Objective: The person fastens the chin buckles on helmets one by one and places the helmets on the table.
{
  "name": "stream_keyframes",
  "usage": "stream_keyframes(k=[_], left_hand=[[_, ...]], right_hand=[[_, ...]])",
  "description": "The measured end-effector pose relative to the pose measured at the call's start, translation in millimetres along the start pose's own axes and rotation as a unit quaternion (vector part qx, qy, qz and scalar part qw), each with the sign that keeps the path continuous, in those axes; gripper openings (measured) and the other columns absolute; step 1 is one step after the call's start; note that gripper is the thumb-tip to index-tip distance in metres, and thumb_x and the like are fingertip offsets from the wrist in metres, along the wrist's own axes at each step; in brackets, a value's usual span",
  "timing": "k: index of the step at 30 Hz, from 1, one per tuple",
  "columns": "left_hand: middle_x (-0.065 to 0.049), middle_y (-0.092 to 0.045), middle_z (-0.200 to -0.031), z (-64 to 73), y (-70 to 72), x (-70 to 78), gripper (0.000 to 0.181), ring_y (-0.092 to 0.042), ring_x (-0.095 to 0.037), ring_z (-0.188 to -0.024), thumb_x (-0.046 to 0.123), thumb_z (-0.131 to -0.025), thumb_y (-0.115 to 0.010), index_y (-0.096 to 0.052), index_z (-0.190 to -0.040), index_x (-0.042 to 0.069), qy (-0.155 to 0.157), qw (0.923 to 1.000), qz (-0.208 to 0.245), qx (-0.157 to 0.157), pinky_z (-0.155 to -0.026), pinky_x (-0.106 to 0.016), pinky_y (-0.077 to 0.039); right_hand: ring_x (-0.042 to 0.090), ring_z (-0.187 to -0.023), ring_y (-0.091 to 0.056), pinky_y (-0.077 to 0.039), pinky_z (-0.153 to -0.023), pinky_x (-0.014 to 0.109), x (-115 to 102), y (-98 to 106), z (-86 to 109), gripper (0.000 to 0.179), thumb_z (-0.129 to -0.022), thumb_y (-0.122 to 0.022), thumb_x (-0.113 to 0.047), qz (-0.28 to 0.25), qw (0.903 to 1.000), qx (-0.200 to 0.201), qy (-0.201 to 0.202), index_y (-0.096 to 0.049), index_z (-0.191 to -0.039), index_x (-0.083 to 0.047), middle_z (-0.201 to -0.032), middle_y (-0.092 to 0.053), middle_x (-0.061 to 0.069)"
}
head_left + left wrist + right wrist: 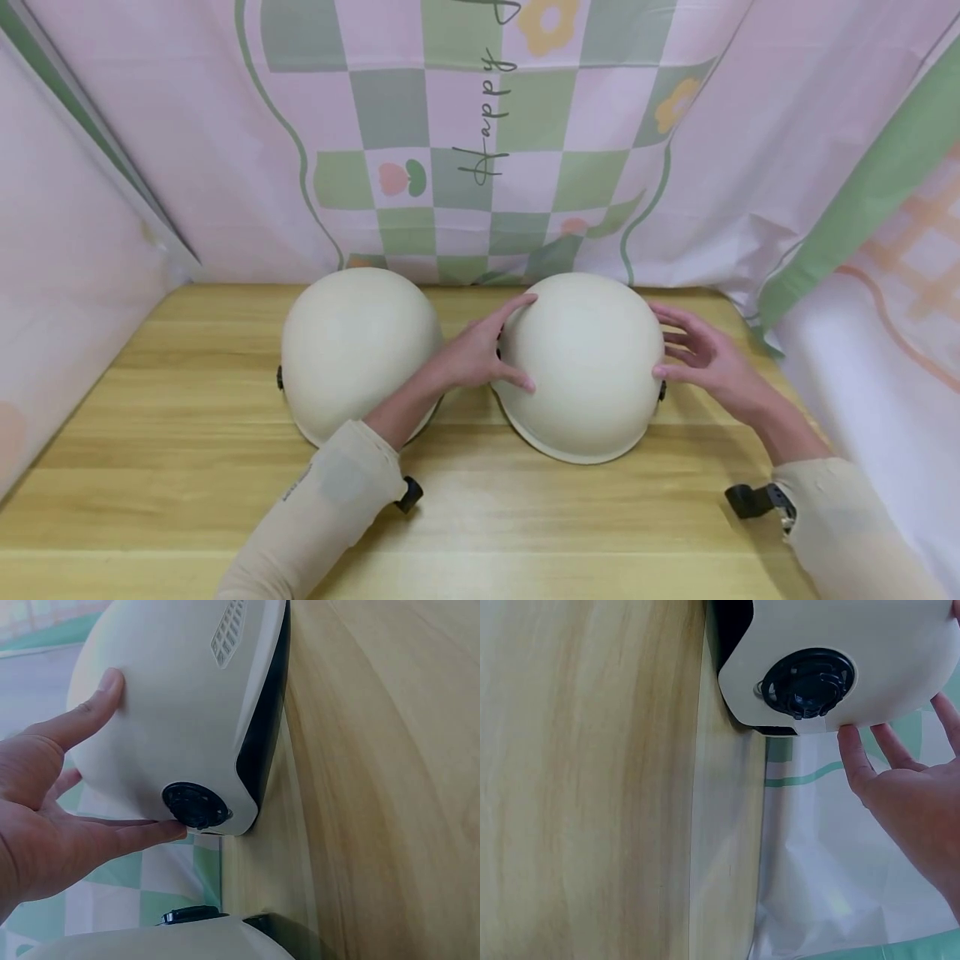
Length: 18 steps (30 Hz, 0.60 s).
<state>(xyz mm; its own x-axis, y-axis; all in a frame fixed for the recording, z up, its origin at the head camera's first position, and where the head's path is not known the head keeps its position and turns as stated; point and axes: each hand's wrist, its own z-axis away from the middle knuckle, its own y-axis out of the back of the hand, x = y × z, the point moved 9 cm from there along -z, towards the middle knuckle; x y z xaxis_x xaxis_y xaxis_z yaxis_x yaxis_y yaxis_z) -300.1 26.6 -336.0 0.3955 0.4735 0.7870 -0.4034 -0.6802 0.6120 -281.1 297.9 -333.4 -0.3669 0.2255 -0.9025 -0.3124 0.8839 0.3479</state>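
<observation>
- While the left grip [476, 354] is spread wide, with its thumb on the dome of the right helmet [585, 367] and one fingertip beside the shell's black knob [196, 805], it encloses nothing.
- Right grip [708, 354]: fingers parted and slightly bent, fingertips against the opposite side of the same shell, near its second knob [808, 682]; nothing enclosed.
- Location: the right helmet sits dome-up on the desk [172, 467], toward the rear edge, just beside the left helmet [360, 350] but apart from it.
- Slip hazard: the shell appears smooth and contact is light; uneven pressure from the two sides could tilt or slide it.
- Collision hazard: the left forearm crosses the left helmet in the head view; a low sweep could knock that shell.
- Adjustment hazard: a finger pressing the knob could turn it.
- Count: two helmets; four knobs across the views, two per helmet; one visible mesh vent [229, 634]; two sleeves [322, 508]; one desk; one checked backdrop panel [465, 108].
</observation>
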Motion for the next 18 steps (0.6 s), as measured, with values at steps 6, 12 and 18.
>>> stream_keyframes(k=[6,12,18], left_hand=[[-0.014,-0.031,-0.167,-0.6,0.2,0.4,0.118,-0.034,-0.033,-0.151,0.019,-0.073,-0.097,-0.024,-0.165,0.025,-0.002,1.0000,0.008,-0.002,-0.117,-0.052,-0.037],[-0.015,-0.030,-0.167,0.2,-0.3,1.2,0.118,-0.034,-0.033,-0.151,0.019,-0.074,-0.096,-0.021,-0.166,0.024,-0.005,0.9999,0.010,-0.009,-0.117,-0.051,-0.037],[-0.014,-0.030,-0.168,0.6,-2.1,0.4,0.119,-0.035,-0.033,-0.150,0.021,-0.076,-0.096,-0.019,-0.167,0.025,-0.004,0.9999,0.005,-0.012,-0.117,-0.050,-0.037]], right_hand=[[0.008,-0.126,-0.054,-0.046,-0.100,0.015,2.8,0.8,-1.3,0.080,-0.088,-0.066,0.020,0.004,1.0000,0.005,-0.001,-0.038,-0.159,-0.004,-0.147,-0.049,-0.004],[0.008,-0.128,-0.053,-0.046,-0.100,0.016,1.8,0.6,-1.2,0.079,-0.090,-0.066,0.019,0.001,1.0000,0.000,0.000,-0.037,-0.159,-0.006,-0.148,-0.047,-0.004],[0.008,-0.128,-0.053,-0.046,-0.100,0.016,2.2,0.1,-0.3,0.080,-0.089,-0.065,0.020,-0.009,0.9999,-0.004,0.004,-0.037,-0.160,-0.007,-0.149,-0.047,-0.003]])
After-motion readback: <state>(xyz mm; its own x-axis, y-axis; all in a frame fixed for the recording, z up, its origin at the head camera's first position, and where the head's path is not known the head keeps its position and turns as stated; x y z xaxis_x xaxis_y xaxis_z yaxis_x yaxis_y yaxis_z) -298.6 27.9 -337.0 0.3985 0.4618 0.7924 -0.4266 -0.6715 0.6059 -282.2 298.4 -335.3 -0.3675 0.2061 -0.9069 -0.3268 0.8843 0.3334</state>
